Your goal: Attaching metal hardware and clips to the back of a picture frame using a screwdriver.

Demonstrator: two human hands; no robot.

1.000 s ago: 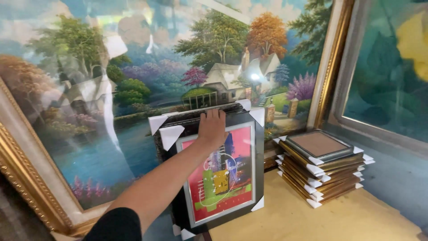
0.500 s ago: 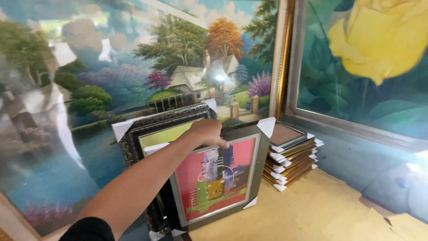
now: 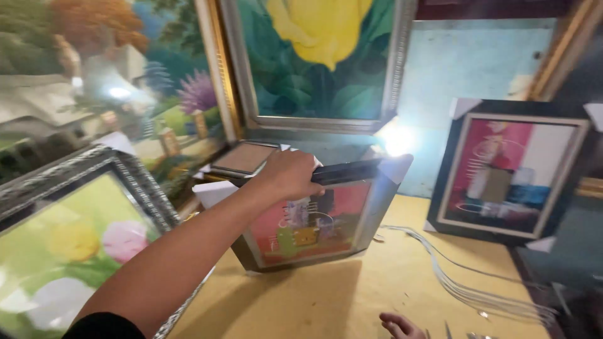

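Item: red abstract framed picture (image 3: 314,229), dark frame, white corner guards, tilted over the yellow tabletop (image 3: 326,301). We hold its top edge in our left hand (image 3: 290,176): fingers curled fully closed over the rail, the picture hanging below them. Our right hand (image 3: 402,326) shows only at the bottom border; we cannot tell its grip. Nearby: silver-framed tulip picture (image 3: 69,238), stacked frames (image 3: 245,160), a second red picture (image 3: 509,169) leaning against the wall.

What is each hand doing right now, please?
Left hand: closed on the top edge of the red framed picture.
Right hand: only fingers visible, holding nothing visible; cannot tell.
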